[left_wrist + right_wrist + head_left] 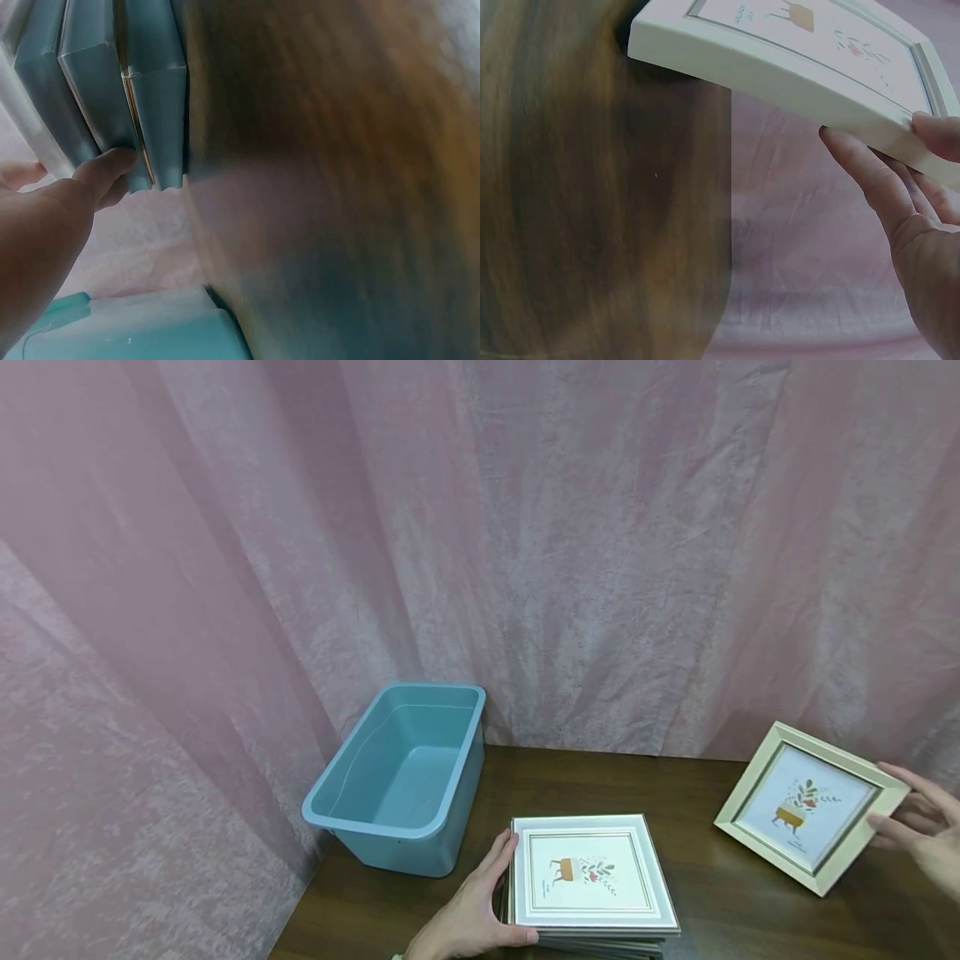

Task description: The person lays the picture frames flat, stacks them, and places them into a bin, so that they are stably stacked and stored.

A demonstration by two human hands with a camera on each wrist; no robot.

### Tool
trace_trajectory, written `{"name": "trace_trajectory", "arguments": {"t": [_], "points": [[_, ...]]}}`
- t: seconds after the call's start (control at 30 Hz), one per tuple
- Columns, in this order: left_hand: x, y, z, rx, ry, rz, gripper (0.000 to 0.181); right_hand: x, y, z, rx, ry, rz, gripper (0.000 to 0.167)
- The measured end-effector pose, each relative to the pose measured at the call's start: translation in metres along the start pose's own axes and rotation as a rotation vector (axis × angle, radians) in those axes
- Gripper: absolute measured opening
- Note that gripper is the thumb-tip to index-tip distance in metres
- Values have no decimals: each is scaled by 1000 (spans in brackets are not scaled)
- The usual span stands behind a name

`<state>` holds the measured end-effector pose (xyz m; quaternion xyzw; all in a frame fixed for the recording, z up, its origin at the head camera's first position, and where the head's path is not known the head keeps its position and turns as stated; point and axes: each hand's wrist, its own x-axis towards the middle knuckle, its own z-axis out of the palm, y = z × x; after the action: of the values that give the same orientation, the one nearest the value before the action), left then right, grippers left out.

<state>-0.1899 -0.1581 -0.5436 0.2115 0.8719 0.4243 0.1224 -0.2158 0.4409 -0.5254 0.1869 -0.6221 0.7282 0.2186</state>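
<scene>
Pinching the cream picture frame (810, 810) at its right-hand corner with the right hand (926, 835), with thumb over the front border and fingers tucked behind, partly hidden by the frame. Can't follow the right hand past the head view's right edge, nor past that of the right wrist view, nor the cream picture frame beyond the top and right edges of the latter. Tilted, face showing, at the right of the desk (690, 827), well apart from the stack of frames (652, 868). Can't tell whether touching the desk at the lowest corner.

Gripping the stack of frames at its near left corner with the left hand (465, 914), with thumb along the near side and fingers along the left. Can't count the layers: cut off at the bottom of the head view and at the top of the left wrist view, and partly covered by the left hand. Can make out a sideways potted-flower print on top.

Just left of the stack of frames, on the desk, to be seen into from above: the blue tub (405, 853), cut off in the left wrist view. Behind everything, hung in folds: the pink curtain (562, 568).
</scene>
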Motion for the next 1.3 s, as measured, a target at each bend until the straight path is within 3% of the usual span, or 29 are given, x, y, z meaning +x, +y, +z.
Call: {"name": "trace_trajectory", "arguments": {"t": [0.37, 0.67, 0.9, 1.3], "points": [[-2, -1, -1, 7, 8, 75, 123, -6, -11, 21, 23, 78, 4, 84], [-1, -3, 1, 3, 2, -2, 126, -5, -26, 49, 61, 131, -22, 84], [-3, -1, 0, 1, -2, -3, 127, -4, -37, 68, 69, 136, -41, 86], [-2, 2, -1, 19, 9, 3, 126, -6, -55, 100, 234, 176, -58, 84]]}}
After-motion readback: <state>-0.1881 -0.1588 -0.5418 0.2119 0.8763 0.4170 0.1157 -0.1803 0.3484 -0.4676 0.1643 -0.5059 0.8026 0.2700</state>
